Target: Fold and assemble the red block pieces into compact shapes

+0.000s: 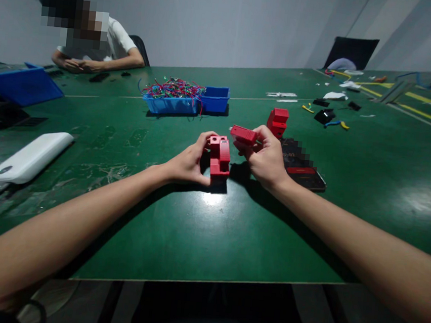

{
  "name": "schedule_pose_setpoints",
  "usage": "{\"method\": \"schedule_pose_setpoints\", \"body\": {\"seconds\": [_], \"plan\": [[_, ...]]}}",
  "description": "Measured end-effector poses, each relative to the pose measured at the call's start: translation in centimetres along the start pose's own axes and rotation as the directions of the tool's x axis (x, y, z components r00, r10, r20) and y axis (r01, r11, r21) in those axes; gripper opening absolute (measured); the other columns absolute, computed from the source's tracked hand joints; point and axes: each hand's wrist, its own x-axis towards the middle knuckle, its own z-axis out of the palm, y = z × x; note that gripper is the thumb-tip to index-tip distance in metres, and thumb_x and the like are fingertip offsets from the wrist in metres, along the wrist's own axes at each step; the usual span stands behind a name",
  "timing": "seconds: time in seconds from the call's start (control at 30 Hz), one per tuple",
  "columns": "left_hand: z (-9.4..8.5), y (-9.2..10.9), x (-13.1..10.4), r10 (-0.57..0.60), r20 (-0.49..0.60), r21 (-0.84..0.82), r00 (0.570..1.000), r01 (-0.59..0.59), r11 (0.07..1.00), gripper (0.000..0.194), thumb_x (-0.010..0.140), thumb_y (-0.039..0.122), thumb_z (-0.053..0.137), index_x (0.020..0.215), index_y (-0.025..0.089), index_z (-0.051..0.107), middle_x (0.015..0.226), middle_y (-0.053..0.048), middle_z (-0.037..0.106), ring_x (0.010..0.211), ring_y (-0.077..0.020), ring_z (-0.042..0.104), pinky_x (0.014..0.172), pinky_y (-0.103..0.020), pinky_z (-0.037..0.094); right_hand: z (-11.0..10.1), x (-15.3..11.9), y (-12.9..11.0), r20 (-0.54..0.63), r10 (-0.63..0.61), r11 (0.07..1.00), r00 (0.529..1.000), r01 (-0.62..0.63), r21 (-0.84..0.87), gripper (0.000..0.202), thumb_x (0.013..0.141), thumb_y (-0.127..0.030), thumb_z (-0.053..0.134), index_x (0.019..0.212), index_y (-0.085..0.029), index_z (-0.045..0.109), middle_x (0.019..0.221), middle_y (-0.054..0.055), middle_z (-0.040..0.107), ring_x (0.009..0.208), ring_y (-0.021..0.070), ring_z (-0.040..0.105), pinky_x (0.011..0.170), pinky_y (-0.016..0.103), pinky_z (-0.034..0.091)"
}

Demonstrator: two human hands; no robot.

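My left hand (192,162) is closed around the side of a red surge protector base (219,158), a stepped plastic housing with round holes on top. It is held just over the green table, slot side up. In my right hand (265,156), pinched between thumb and fingers, is a red plug-in surge protector module (244,134) with a ribbed end. Its tip points left, above and close to the base but apart from it. Another red surge protector (278,122) stands upright just beyond my right hand.
A dark phone-like device (302,165) lies by my right wrist. Blue bins (173,106), one heaped with coloured wires, stand farther back. A white power bank (33,156) rests at left. Cutters (337,124) and scraps lie far right. A person (97,43) sits across the table.
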Motion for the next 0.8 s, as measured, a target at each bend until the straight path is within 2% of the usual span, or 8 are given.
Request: {"method": "schedule_pose_setpoints", "body": {"seconds": [0.13, 0.23, 0.4, 0.53, 0.6, 0.67, 0.73, 0.8], "plan": [[-0.1, 0.1, 0.0, -0.018, 0.008, 0.005, 1.0, 0.018, 1.0, 0.1, 0.062, 0.038, 0.085, 0.14, 0.022, 0.024, 0.125, -0.016, 0.058, 0.106, -0.0297, 0.066, 0.095, -0.045, 0.054, -0.1, 0.0, -0.1, 0.0, -0.009, 1.0, 1.0, 0.009, -0.001, 0.028, 0.072, -0.025, 0.069, 0.089, -0.024, 0.047, 0.086, 0.001, 0.065, 0.078, 0.0192, 0.066, 0.071, 0.033, 0.052], [-0.1, 0.2, 0.0, -0.021, 0.01, 0.015, 1.0, 0.02, 1.0, 0.099, 0.062, 0.037, 0.084, 0.139, 0.022, 0.025, 0.126, -0.016, 0.057, 0.109, -0.0307, 0.064, 0.097, -0.045, 0.053, -0.3, 0.0, 0.0, -0.018, -0.053, 0.997, 0.998, 0.052, -0.064, 0.031, 0.066, -0.015, 0.061, 0.093, -0.023, 0.049, 0.091, 0.004, 0.066, 0.086, 0.0215, 0.067, 0.075, 0.034, 0.052], [0.0, 0.1, 0.0, -0.017, 0.008, 0.032, 1.0, 0.016, 0.999, 0.101, 0.061, 0.038, 0.085, 0.14, 0.023, 0.024, 0.129, -0.017, 0.055, 0.114, -0.0312, 0.063, 0.1, -0.045, 0.052, -0.5, 0.0, 0.1, -0.013, -0.103, 0.987, 0.995, 0.1, -0.126, 0.035, 0.063, -0.012, 0.054, 0.096, -0.023, 0.049, 0.093, 0.003, 0.065, 0.084, 0.0187, 0.063, 0.076, 0.032, 0.052], [0.1, -0.2, 0.0, -0.011, -0.005, 0.03, 1.0, 0.011, 0.999, 0.102, 0.06, 0.039, 0.086, 0.14, 0.023, 0.026, 0.132, -0.018, 0.054, 0.117, -0.0328, 0.062, 0.103, -0.047, 0.05, -0.2, -0.1, -0.2, 0.035, -0.068, 0.997, 0.997, 0.069, -0.037, 0.04, 0.059, -0.011, 0.052, 0.097, -0.022, 0.051, 0.096, 0.003, 0.066, 0.084, 0.0187, 0.062, 0.071, 0.031, 0.053], [0.2, -0.2, 0.0, -0.004, -0.008, 0.017, 1.0, 0.004, 1.0, 0.102, 0.06, 0.039, 0.086, 0.141, 0.022, 0.026, 0.134, -0.019, 0.054, 0.119, -0.0336, 0.061, 0.105, -0.048, 0.049, 0.1, -0.3, -0.4, 0.074, 0.021, 0.998, 0.997, -0.025, 0.053, 0.042, 0.057, -0.009, 0.053, 0.096, -0.022, 0.052, 0.091, 0.001, 0.067, 0.079, 0.0174, 0.063, 0.066, 0.029, 0.052], [0.2, -0.2, 0.1, -0.001, 0.0, -0.003, 1.0, 0.001, 1.0, 0.102, 0.061, 0.038, 0.086, 0.141, 0.022, 0.026, 0.134, -0.02, 0.055, 0.118, -0.0336, 0.062, 0.105, -0.048, 0.049, 0.4, -0.3, -0.6, 0.116, 0.18, 0.967, 0.977, -0.197, 0.162, 0.041, 0.059, -0.008, 0.053, 0.097, -0.023, 0.051, 0.079, -0.002, 0.066, 0.064, 0.0147, 0.061, 0.054, 0.025, 0.047], [0.1, -0.1, 0.1, -0.005, 0.009, -0.014, 1.0, 0.005, 1.0, 0.101, 0.062, 0.037, 0.086, 0.141, 0.021, 0.026, 0.133, -0.02, 0.056, 0.117, -0.0333, 0.063, 0.104, -0.048, 0.05, 0.5, -0.3, -0.9, 0.162, 0.341, 0.891, 0.926, -0.373, 0.259, 0.033, 0.067, -0.009, 0.053, 0.097, -0.023, 0.05, 0.071, -0.004, 0.065, 0.052, 0.0132, 0.059, 0.046, 0.023, 0.041], [0.1, 0.0, 0.1, -0.004, 0.011, -0.013, 1.0, 0.004, 1.0, 0.101, 0.061, 0.036, 0.085, 0.141, 0.021, 0.026, 0.132, -0.019, 0.057, 0.116, -0.0332, 0.064, 0.103, -0.048, 0.05, 0.5, -0.1, -1.2, 0.205, 0.447, 0.807, 0.87, -0.492, 0.326, 0.018, 0.08, -0.014, 0.051, 0.096, -0.022, 0.053, 0.071, -0.002, 0.067, 0.05, 0.0132, 0.061, 0.043, 0.022, 0.038]]}}
